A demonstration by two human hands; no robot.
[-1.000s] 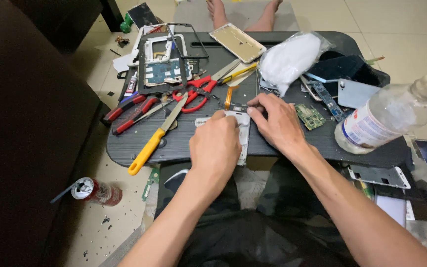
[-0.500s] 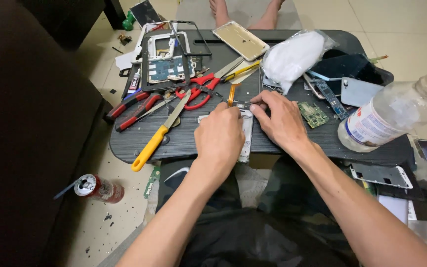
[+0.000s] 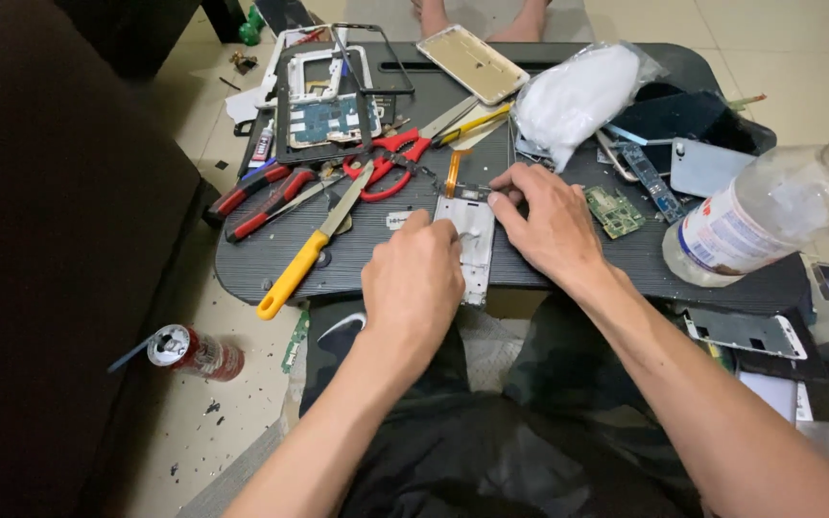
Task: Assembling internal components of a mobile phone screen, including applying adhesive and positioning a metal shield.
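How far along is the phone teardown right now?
Looks done: a gold back cover and a small green circuit board lie apart on the black tray. In hand: both the left hand and right hand press on the silver phone frame. Left: cannot tell.

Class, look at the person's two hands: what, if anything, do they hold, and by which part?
Both hands rest on a silver phone frame lying on the tray: the left hand covers its left edge, the right hand presses its top end. Neither lifts it.

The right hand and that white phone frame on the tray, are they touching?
Touching. The head view shows the right hand with its fingertips pressed on the top edge of the white phone frame.
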